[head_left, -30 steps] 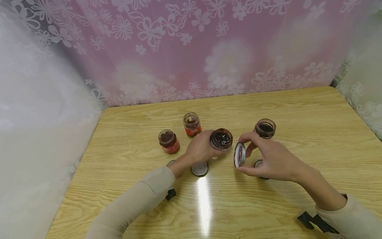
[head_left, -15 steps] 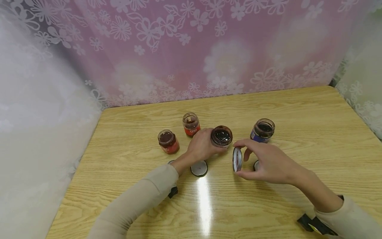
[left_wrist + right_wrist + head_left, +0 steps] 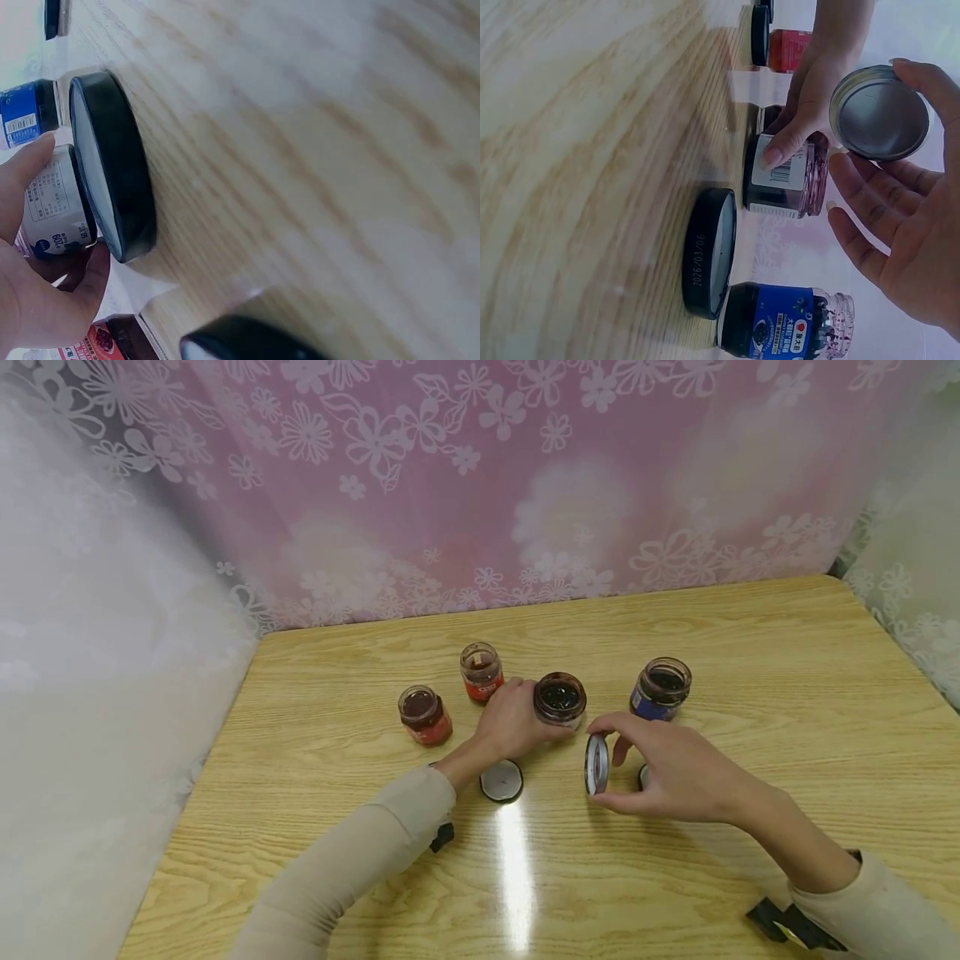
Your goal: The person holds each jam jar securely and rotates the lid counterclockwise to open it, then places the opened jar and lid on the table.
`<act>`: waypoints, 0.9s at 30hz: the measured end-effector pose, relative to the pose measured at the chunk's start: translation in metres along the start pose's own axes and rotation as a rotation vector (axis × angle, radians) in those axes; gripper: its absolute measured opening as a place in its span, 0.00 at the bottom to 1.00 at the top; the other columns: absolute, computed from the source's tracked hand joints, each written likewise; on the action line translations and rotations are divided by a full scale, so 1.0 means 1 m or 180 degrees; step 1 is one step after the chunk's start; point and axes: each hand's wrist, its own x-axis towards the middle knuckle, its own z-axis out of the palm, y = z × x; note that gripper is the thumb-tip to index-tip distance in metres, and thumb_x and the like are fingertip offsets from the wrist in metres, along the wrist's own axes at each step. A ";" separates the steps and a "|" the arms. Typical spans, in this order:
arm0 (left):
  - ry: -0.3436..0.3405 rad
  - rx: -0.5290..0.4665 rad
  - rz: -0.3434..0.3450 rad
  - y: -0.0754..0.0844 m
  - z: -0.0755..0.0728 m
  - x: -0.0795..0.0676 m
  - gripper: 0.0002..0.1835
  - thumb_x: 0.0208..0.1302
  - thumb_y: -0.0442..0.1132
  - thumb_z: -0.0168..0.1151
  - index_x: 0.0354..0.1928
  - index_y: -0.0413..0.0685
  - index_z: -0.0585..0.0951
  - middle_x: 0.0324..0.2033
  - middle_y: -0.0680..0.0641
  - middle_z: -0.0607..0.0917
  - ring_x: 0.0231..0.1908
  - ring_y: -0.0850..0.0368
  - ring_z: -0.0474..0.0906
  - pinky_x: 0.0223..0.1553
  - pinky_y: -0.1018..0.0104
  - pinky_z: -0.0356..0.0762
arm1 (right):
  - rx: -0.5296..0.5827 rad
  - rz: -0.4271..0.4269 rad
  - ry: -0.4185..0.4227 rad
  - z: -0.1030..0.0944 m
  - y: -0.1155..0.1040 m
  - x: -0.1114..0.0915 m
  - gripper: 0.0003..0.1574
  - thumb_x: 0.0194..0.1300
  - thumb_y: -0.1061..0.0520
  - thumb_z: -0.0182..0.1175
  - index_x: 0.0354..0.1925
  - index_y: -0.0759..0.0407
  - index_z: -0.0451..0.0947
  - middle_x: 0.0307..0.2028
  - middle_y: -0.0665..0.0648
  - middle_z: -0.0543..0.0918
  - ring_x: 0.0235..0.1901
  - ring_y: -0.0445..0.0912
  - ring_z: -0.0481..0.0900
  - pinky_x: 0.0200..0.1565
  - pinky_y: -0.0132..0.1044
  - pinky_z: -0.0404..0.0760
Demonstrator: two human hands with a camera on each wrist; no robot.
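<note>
My left hand grips an uncapped glass jam jar with dark contents and a pale label. The jar stands upright on the table. Just to its right, my right hand pinches a metal lid by its rim between thumb and fingers, on edge and apart from the jar. In the right wrist view, the silvery inside of that lid shows. Beyond the right hand stands an open jar with a blue label.
Two open red-labelled jars stand left of my left hand. A lid lies inside-up on the wooden table. Another lid is partly hidden behind my right hand. A flowered pink curtain hangs behind.
My left hand has shifted the jar slightly away and to the right. My right hand has drawn slightly nearer with the lid, turning it more edge-on, so the blue label now shows.
</note>
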 end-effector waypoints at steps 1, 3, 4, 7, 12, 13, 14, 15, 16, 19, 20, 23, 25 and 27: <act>-0.0006 0.0006 -0.0012 0.000 0.000 0.000 0.41 0.44 0.67 0.70 0.51 0.42 0.77 0.43 0.48 0.79 0.46 0.55 0.75 0.48 0.63 0.73 | -0.0004 -0.0001 -0.0009 0.000 0.000 0.000 0.41 0.46 0.34 0.72 0.56 0.44 0.69 0.32 0.41 0.77 0.26 0.35 0.74 0.27 0.31 0.70; -0.0007 0.0011 -0.0042 0.001 0.000 0.000 0.41 0.44 0.67 0.70 0.51 0.42 0.77 0.43 0.47 0.79 0.46 0.55 0.75 0.48 0.63 0.73 | -0.0013 -0.0003 -0.0028 0.001 0.001 0.000 0.41 0.47 0.33 0.72 0.55 0.44 0.69 0.32 0.41 0.78 0.26 0.35 0.74 0.27 0.31 0.70; -0.0007 0.0007 -0.0059 0.002 0.000 0.000 0.41 0.44 0.67 0.70 0.51 0.41 0.77 0.43 0.47 0.79 0.45 0.55 0.75 0.48 0.63 0.73 | -0.0022 -0.0001 -0.0036 0.001 0.001 0.000 0.41 0.47 0.33 0.71 0.55 0.44 0.69 0.32 0.41 0.78 0.25 0.35 0.74 0.27 0.31 0.70; -0.0017 -0.0014 -0.0104 0.004 0.001 0.000 0.41 0.44 0.67 0.70 0.50 0.40 0.77 0.43 0.46 0.78 0.44 0.55 0.75 0.47 0.63 0.73 | -0.0052 0.0008 -0.0035 0.002 0.002 -0.001 0.41 0.47 0.33 0.71 0.55 0.45 0.70 0.32 0.42 0.78 0.25 0.35 0.74 0.27 0.32 0.71; -0.0046 -0.0102 -0.0201 0.008 0.003 0.002 0.42 0.45 0.68 0.69 0.50 0.38 0.77 0.42 0.46 0.75 0.41 0.55 0.73 0.45 0.63 0.74 | -0.0074 0.0025 -0.0061 0.001 0.002 -0.001 0.41 0.48 0.33 0.71 0.55 0.46 0.70 0.32 0.42 0.78 0.25 0.36 0.74 0.27 0.33 0.71; -0.0053 -0.0129 -0.0228 0.008 0.004 0.003 0.43 0.45 0.68 0.69 0.51 0.38 0.76 0.42 0.46 0.75 0.40 0.55 0.73 0.45 0.63 0.74 | -0.0075 0.0027 -0.0071 0.001 0.002 -0.001 0.41 0.48 0.33 0.71 0.55 0.47 0.70 0.32 0.42 0.78 0.25 0.36 0.74 0.27 0.33 0.71; -0.0062 -0.0155 -0.0254 0.009 0.004 0.004 0.43 0.46 0.68 0.68 0.51 0.38 0.76 0.42 0.46 0.74 0.40 0.55 0.73 0.45 0.63 0.74 | -0.0074 0.0028 -0.0080 0.001 0.002 -0.001 0.41 0.48 0.33 0.71 0.55 0.47 0.70 0.32 0.41 0.78 0.25 0.36 0.74 0.27 0.33 0.71; -0.0066 -0.0181 -0.0274 0.010 0.005 0.005 0.43 0.46 0.68 0.68 0.52 0.37 0.75 0.42 0.46 0.74 0.40 0.55 0.73 0.44 0.63 0.74 | -0.0072 0.0029 -0.0088 0.001 0.002 -0.001 0.41 0.48 0.33 0.71 0.55 0.47 0.70 0.32 0.41 0.78 0.26 0.35 0.74 0.27 0.32 0.71; -0.0069 -0.0206 -0.0295 0.010 0.005 0.006 0.43 0.46 0.68 0.68 0.52 0.37 0.75 0.42 0.46 0.74 0.40 0.55 0.73 0.44 0.63 0.74 | -0.0065 0.0027 -0.0095 0.001 0.002 -0.001 0.41 0.47 0.33 0.71 0.55 0.46 0.70 0.32 0.41 0.78 0.25 0.35 0.74 0.27 0.32 0.71; -0.0034 -0.0273 -0.0360 0.010 0.005 0.009 0.43 0.47 0.67 0.68 0.52 0.37 0.75 0.43 0.44 0.73 0.40 0.53 0.74 0.45 0.61 0.75 | -0.0040 0.0016 -0.0120 0.002 0.002 -0.001 0.42 0.47 0.34 0.72 0.56 0.47 0.69 0.33 0.40 0.78 0.25 0.35 0.74 0.28 0.32 0.71; -0.0019 -0.0285 -0.0379 0.010 0.005 0.010 0.43 0.47 0.67 0.69 0.52 0.37 0.74 0.43 0.44 0.73 0.40 0.52 0.74 0.44 0.61 0.75 | -0.0032 0.0011 -0.0128 0.002 0.002 -0.001 0.42 0.47 0.34 0.72 0.56 0.47 0.69 0.33 0.40 0.78 0.26 0.35 0.74 0.28 0.32 0.71; 0.0007 -0.0317 -0.0427 0.011 0.005 0.012 0.42 0.47 0.66 0.69 0.52 0.36 0.74 0.43 0.44 0.73 0.40 0.51 0.75 0.44 0.60 0.75 | -0.0016 0.0004 -0.0148 0.003 0.002 -0.002 0.42 0.47 0.34 0.72 0.56 0.47 0.68 0.33 0.41 0.78 0.26 0.35 0.74 0.28 0.32 0.72; -0.0002 -0.0322 -0.0448 0.011 0.005 0.012 0.42 0.47 0.66 0.69 0.52 0.36 0.74 0.43 0.44 0.73 0.40 0.51 0.75 0.44 0.60 0.75 | -0.0024 -0.0002 -0.0147 0.003 0.002 -0.002 0.43 0.47 0.34 0.72 0.56 0.47 0.68 0.33 0.41 0.78 0.26 0.35 0.74 0.28 0.32 0.72; -0.0010 -0.0335 -0.0455 0.011 0.005 0.012 0.42 0.47 0.66 0.69 0.52 0.36 0.74 0.43 0.44 0.72 0.40 0.51 0.75 0.45 0.60 0.75 | -0.0029 -0.0006 -0.0147 0.004 0.002 -0.002 0.43 0.47 0.35 0.72 0.56 0.48 0.68 0.33 0.41 0.78 0.26 0.35 0.74 0.28 0.32 0.72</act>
